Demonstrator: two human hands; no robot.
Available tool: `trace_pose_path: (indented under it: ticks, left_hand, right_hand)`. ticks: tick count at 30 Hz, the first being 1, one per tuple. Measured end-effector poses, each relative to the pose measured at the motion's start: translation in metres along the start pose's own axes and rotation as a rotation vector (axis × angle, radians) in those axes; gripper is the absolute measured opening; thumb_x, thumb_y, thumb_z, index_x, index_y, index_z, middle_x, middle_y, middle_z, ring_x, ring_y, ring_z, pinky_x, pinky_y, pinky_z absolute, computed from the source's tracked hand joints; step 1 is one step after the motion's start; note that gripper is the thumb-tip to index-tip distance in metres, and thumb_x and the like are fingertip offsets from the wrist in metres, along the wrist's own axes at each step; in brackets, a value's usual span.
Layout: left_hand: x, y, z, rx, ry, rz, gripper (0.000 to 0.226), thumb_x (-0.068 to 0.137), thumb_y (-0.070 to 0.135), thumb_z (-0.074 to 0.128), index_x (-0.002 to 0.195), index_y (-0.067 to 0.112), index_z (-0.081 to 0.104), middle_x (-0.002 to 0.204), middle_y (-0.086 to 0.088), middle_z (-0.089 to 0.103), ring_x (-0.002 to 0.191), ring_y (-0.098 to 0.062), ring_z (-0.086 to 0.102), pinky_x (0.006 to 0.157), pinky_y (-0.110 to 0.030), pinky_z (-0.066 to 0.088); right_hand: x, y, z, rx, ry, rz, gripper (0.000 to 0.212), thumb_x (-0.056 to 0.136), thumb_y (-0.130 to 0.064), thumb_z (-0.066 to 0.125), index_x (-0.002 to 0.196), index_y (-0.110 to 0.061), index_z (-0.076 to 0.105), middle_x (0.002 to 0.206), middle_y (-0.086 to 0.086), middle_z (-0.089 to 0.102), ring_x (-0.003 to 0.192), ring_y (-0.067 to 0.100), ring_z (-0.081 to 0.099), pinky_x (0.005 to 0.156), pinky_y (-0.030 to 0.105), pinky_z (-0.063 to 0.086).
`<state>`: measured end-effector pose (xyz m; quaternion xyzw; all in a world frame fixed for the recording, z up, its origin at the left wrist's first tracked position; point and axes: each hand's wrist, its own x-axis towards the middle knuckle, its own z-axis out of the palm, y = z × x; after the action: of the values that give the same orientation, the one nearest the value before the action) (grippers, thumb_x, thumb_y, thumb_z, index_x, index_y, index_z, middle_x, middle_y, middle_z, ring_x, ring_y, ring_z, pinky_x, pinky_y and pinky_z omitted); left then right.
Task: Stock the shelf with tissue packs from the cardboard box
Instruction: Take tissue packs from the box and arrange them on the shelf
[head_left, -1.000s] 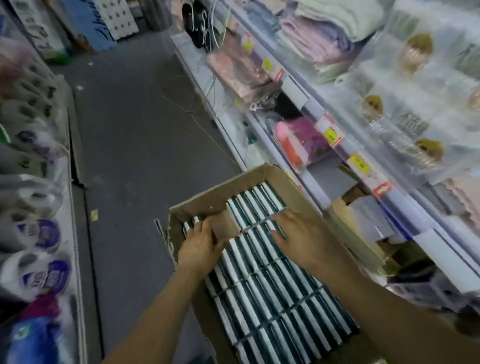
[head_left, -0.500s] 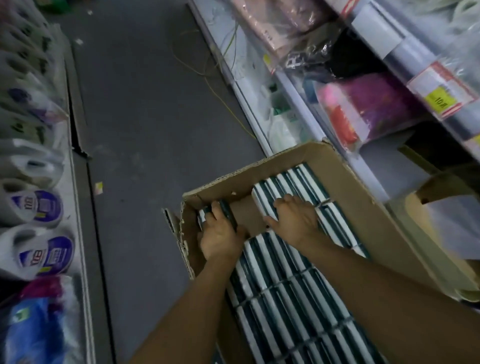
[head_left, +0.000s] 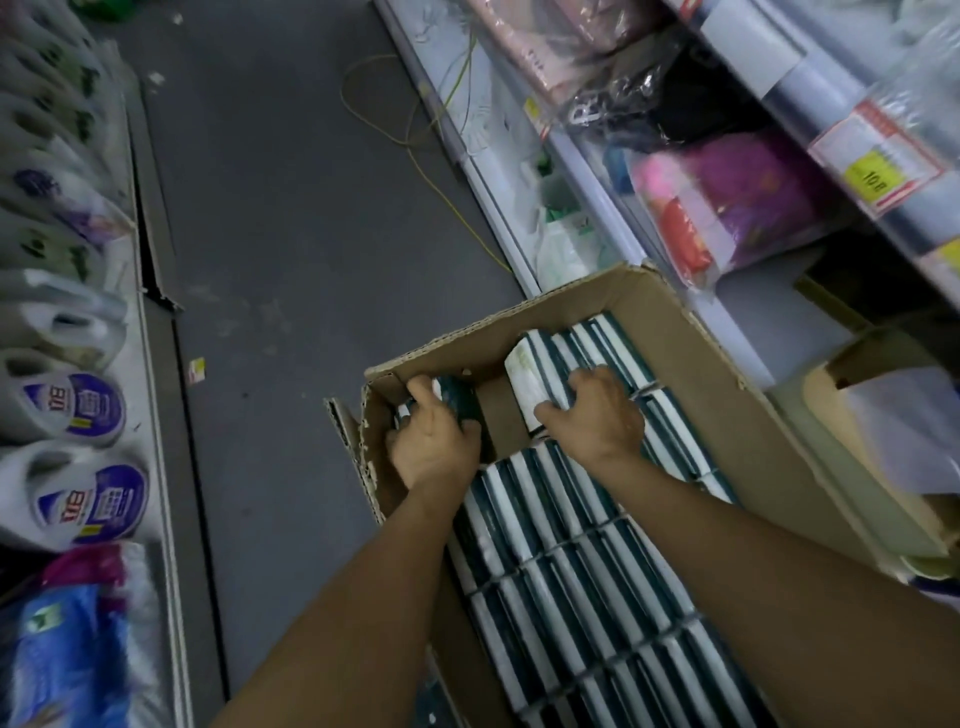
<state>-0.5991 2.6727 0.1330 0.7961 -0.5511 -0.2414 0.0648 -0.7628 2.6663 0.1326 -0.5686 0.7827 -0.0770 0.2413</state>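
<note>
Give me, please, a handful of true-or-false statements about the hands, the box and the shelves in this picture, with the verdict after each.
1. Both hands are inside the cardboard box. True.
2. The left hand grips a dark tissue pack at the box's far left corner. True.
3. The right hand rests on the shelf edge. False: it is curled over the row of tissue packs at the far end of the box.
4. The box is nearly empty. False: rows of teal-and-white packs fill most of it, with one bare gap between the hands.
5. Laundry detergent jugs stand on the shelf across the aisle. True.
</note>
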Motion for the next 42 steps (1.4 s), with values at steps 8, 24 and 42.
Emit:
trace_pose_path:
  ticks: [8, 24, 42]
  left_hand:
    - [-0.083, 0.016, -0.052, -0.702, -0.136, 0.146, 0.077, 0.095, 0.013, 0.057, 0.149, 0.046, 0.013, 0.111, -0.004, 0.065, 0.093, -0.03, 0.067, 0.084, -0.047, 0.058]
    - [-0.399, 0.124, -0.142, -0.998, -0.625, 0.285, 0.024, 0.093, 0.045, 0.062, 0.09, 0.024, 0.072, 0.085, 0.005, 0.077, 0.073, -0.009, 0.072, 0.066, -0.027, 0.054]
    - [-0.672, 0.218, -0.164, -0.728, -0.717, 1.033, 0.035, 0.095, 0.051, 0.055, 0.089, 0.025, 0.076, 0.094, 0.006, 0.076, 0.097, -0.018, 0.07, 0.09, -0.035, 0.054]
  right_hand:
    - [-0.097, 0.03, -0.08, 0.664, 0.035, 0.141, 0.026, 0.074, -0.042, 0.057, 0.081, -0.019, 0.048, 0.065, 0.006, 0.062, 0.057, 0.029, 0.064, 0.062, 0.048, 0.054]
    - [-0.412, 0.154, -0.25, 0.364, 0.551, -0.355, 0.041, 0.078, -0.016, 0.077, 0.109, -0.025, 0.051, 0.141, -0.005, 0.034, 0.123, -0.01, 0.036, 0.092, 0.016, 0.043]
    - [-0.674, 0.278, -0.406, 1.026, 0.701, 0.108, 0.019, 0.087, -0.027, 0.07, 0.091, -0.008, 0.065, 0.084, 0.008, 0.072, 0.072, 0.017, 0.066, 0.065, 0.029, 0.05]
